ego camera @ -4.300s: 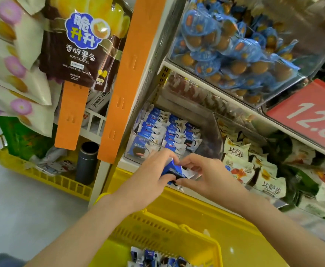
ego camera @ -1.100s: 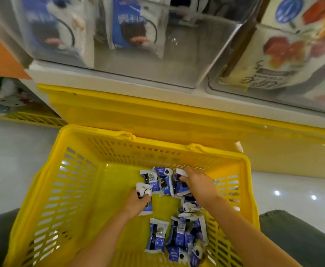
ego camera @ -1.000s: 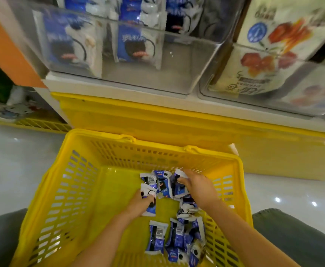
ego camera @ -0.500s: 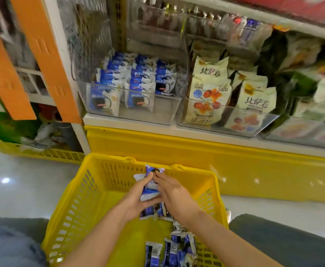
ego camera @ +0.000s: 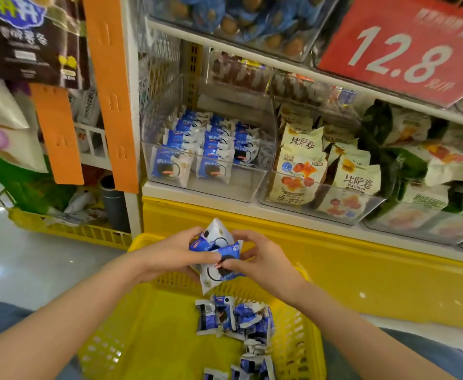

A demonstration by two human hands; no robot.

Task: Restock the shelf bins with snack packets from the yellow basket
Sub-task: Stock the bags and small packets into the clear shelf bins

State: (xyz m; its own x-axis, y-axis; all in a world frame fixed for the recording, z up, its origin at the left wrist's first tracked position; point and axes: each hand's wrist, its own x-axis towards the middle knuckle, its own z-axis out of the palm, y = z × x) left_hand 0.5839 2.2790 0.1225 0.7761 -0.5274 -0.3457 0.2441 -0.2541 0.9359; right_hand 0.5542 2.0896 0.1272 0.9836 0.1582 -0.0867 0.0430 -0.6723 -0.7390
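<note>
A small bunch of blue-and-white snack packets [ego camera: 216, 253] is held between my left hand [ego camera: 170, 256] and my right hand [ego camera: 263, 259], above the far rim of the yellow basket [ego camera: 145, 333]. More of the same packets [ego camera: 236, 319] lie loose in the basket's right half. Straight ahead on the lower shelf stands a clear bin [ego camera: 225, 187] with rows of matching blue packets [ego camera: 208, 144] standing upright; its front right part is bare.
Right of that bin, clear bins hold cream pizza-roll packets [ego camera: 301, 165] and green packets [ego camera: 428, 171]. A red 12.8 price sign [ego camera: 400, 48] hangs above. Orange strips [ego camera: 109, 91] and hanging bags are at left. A yellow shelf base [ego camera: 334, 264] runs below.
My hands gathered packets from the basket floor and lifted them together to the basket's far rim. My view rose from the basket to the shelf.
</note>
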